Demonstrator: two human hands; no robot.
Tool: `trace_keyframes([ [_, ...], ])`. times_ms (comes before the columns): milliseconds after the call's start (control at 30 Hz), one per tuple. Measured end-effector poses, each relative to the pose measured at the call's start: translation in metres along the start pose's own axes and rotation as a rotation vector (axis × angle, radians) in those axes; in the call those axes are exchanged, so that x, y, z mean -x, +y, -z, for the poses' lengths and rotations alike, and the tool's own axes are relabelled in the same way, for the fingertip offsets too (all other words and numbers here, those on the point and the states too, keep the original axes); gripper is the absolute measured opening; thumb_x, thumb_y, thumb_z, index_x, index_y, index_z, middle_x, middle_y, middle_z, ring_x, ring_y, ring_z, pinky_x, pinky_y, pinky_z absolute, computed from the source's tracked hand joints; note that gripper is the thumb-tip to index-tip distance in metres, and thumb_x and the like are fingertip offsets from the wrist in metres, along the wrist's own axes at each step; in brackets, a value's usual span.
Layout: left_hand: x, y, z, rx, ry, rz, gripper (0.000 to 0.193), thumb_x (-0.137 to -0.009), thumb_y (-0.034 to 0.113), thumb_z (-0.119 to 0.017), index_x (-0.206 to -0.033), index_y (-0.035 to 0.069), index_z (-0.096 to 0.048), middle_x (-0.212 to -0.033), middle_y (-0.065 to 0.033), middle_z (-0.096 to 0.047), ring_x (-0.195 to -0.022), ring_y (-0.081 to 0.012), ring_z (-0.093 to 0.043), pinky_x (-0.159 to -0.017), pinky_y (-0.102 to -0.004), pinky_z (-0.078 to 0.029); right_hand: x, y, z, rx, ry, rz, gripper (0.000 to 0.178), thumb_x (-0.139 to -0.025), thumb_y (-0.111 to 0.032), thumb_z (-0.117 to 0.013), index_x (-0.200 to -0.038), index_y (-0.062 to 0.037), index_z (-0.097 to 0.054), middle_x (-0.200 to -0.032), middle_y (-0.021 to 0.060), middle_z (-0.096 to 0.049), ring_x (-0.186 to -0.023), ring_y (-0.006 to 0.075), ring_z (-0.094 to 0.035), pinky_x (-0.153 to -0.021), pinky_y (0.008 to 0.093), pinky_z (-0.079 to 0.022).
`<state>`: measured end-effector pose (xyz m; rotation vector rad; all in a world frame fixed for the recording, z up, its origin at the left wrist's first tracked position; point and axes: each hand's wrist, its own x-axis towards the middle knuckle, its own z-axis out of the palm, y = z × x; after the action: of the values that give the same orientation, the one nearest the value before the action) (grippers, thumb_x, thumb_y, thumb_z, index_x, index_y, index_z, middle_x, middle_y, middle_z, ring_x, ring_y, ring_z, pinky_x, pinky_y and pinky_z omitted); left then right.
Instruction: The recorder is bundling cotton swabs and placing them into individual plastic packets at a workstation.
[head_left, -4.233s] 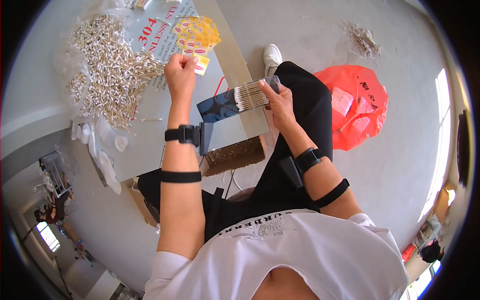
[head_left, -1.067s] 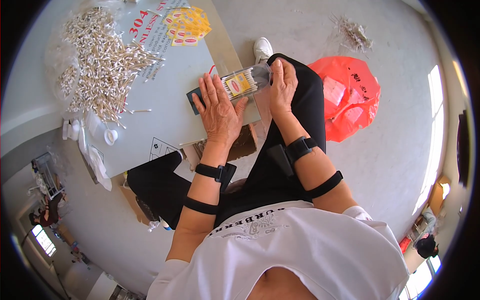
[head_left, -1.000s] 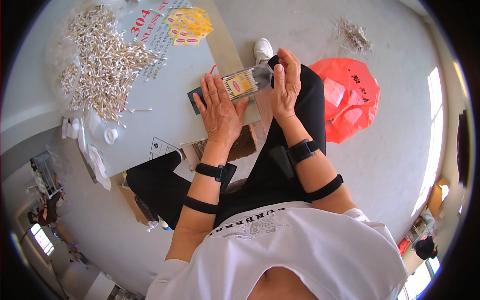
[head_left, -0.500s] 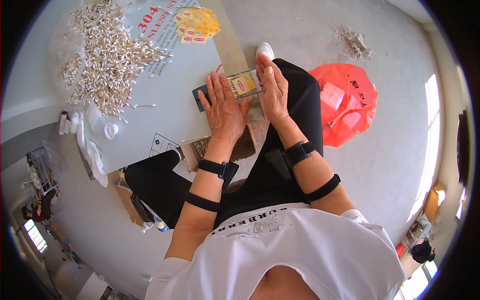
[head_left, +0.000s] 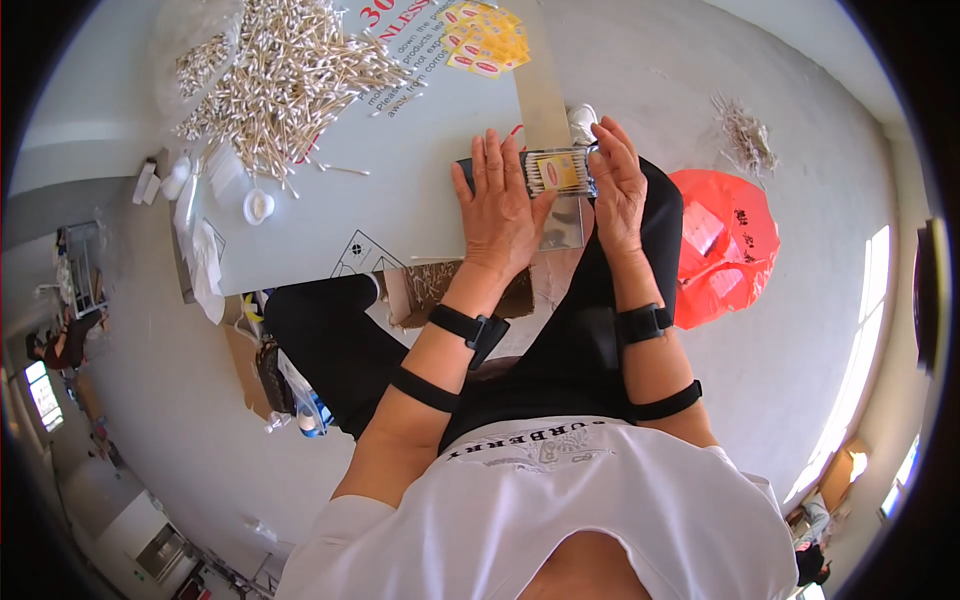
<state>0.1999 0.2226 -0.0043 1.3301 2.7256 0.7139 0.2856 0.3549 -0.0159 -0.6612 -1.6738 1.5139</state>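
Observation:
A clear pack of cotton swabs with a yellow card (head_left: 560,174) lies at the table's near right edge, between my two hands. My left hand (head_left: 498,208) rests flat with its fingers stretched out, over a dark plate (head_left: 463,170) and against the pack's left end. At the other end is my right hand (head_left: 622,190), its fingers loosely bent and apart, the thumb by the shiny wrapper end. Whether that thumb presses on the wrapper cannot be made out. Just below the pack lies a shiny metal plate (head_left: 566,228).
Loose cotton swabs (head_left: 285,85) are heaped at the table's far left. Yellow cards (head_left: 487,40) lie spread at the far edge. A small white round container (head_left: 258,207) stands on the left. Beside my right leg sits a red plastic bag (head_left: 725,250); a cardboard box (head_left: 515,300) is under the table edge.
The view has shifted, so the table appears farther right. My right hand has gone from flat along the pack's side to bent fingers at its end. My left hand stays flat.

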Motion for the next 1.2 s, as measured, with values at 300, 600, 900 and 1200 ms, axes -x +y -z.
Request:
trace_keyframes([
  [300,0.02,-0.094,0.038,-0.01,0.056,0.074,0.058,-0.082,0.017,-0.072,-0.13,0.0,-0.046,-0.145,-0.023,-0.038,-0.14,-0.0434,-0.024,-0.111,-0.0596,-0.021,-0.023,-0.038,0.01,0.971,-0.606,0.339,0.057,-0.061,-0.005,-0.063,-0.117,-0.0018,-0.057,-0.142,0.0166,-0.042,-0.143,0.0372,-0.023,-0.119,0.0501,-0.015],
  [600,0.029,-0.094,0.041,0.02,0.07,0.097,0.057,-0.082,0.016,-0.072,-0.13,-0.001,-0.047,-0.145,-0.0235,-0.036,-0.14,-0.0437,-0.024,-0.11,-0.0599,-0.021,-0.027,-0.028,-0.003,0.946,-0.65,0.298,0.059,-0.062,-0.013,-0.072,-0.117,-0.0058,-0.053,-0.14,0.0115,-0.044,-0.144,0.036,-0.022,-0.119,0.0517,-0.015],
  [900,0.037,-0.137,0.086,-0.007,0.3,0.249,0.022,-0.073,-0.003,-0.064,-0.093,0.004,-0.06,-0.099,-0.0116,-0.063,-0.099,-0.0333,-0.056,-0.082,-0.0431,-0.045,-0.027,-0.032,0.005,0.963,-0.678,0.321,0.059,-0.062,-0.009,-0.07,-0.118,-0.0044,-0.054,-0.138,0.0131,-0.046,-0.144,0.0354,-0.022,-0.118,0.0513,-0.014],
  [1200,0.044,-0.193,0.107,0.061,0.192,0.265,0.05,-0.072,-0.003,-0.07,-0.118,0.012,-0.062,-0.11,-0.012,-0.057,-0.106,-0.0328,-0.054,-0.089,-0.0414,-0.047,0.032,-0.061,-0.076,0.544,-0.583,0.003,0.028,-0.07,-0.005,-0.075,-0.095,-0.0064,-0.063,-0.094,0.0091,-0.062,-0.092,0.0312,-0.06,-0.08,0.04,-0.049],
])
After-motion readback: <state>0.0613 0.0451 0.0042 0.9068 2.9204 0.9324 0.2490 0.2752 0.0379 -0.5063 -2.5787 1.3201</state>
